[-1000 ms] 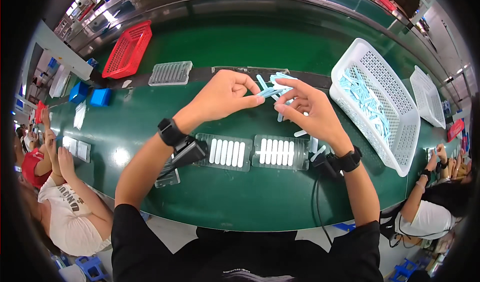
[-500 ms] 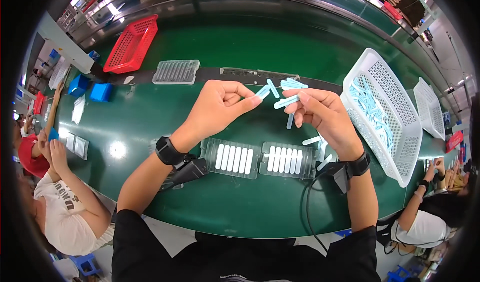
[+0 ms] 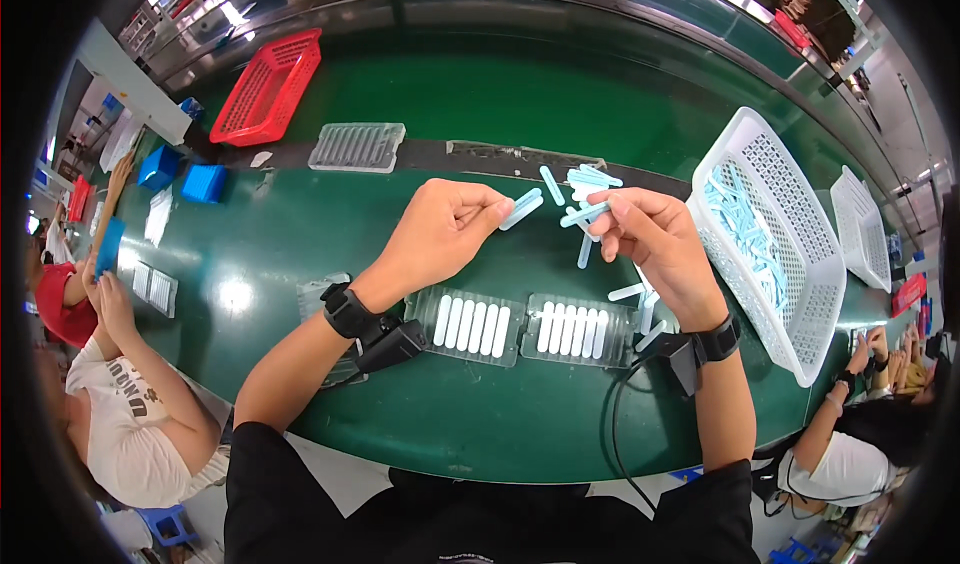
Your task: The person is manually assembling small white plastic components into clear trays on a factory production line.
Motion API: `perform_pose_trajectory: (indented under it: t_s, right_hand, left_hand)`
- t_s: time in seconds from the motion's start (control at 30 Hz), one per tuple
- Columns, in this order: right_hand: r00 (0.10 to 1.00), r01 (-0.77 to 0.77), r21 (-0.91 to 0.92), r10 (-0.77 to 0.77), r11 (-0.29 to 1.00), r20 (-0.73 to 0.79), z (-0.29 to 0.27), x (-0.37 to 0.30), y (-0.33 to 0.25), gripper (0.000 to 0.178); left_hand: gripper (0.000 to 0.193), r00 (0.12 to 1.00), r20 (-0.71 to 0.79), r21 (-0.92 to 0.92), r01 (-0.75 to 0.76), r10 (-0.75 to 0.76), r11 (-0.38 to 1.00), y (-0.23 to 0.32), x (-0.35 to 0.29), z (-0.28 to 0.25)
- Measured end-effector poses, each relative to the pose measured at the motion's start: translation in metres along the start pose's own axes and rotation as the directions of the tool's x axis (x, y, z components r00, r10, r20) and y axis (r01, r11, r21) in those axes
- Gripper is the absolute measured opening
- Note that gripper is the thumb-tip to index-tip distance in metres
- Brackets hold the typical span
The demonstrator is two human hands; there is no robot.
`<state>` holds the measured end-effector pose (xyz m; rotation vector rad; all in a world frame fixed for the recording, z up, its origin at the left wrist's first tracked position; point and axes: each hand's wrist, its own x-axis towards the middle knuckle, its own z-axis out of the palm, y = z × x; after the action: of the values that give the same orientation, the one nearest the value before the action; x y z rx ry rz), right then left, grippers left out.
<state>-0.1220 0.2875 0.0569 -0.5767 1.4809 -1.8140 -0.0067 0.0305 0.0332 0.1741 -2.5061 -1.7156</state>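
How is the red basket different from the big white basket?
The red basket lies far back on the left and looks empty; the white basket stands at the right, beside the right hand, and holds many light blue sticks. The red basket looks shallow with low walls; the white basket looks deeper and tilts toward the person. Both are plastic with mesh-like holes and rest on the green table.

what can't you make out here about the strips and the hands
- Head view: how many pale blue strips the right hand holds; its fingers cover them.
- Left hand: the end of its strip is hidden inside the grip.
- White basket: its strips are too small to count.
- Workers at both sides are cut off by the dark rim.
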Motion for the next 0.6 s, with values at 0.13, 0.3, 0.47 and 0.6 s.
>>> perform_pose_trajectory:
  t_s: [0.13,0.3,0.47,0.6]
  right_hand:
    - [0.995,0.027,-0.091,-0.036,0.995,-0.096,0.001,-0.001,0.005,0.028]
    - [0.99,0.042,-0.167,-0.063,0.985,-0.127,-0.003,-0.012,0.012,0.021]
    - [0.974,0.03,-0.327,-0.102,0.944,-0.204,0.003,-0.038,0.011,0.023]
    - [0.965,0.005,-0.462,-0.125,0.887,-0.23,-0.02,-0.068,0.029,0.02]
  left_hand:
    - [0.028,0.997,0.069,0.003,0.018,-0.018,1.0,-0.001,0.001,-0.003]
    - [0.027,1.0,0.009,0.098,-0.014,0.014,0.995,-0.008,0.0,-0.003]
    - [0.029,0.988,-0.069,0.397,-0.098,0.136,0.913,-0.011,0.001,-0.006]
    - [0.027,0.961,-0.076,0.463,-0.204,0.267,0.863,-0.009,0.006,-0.003]
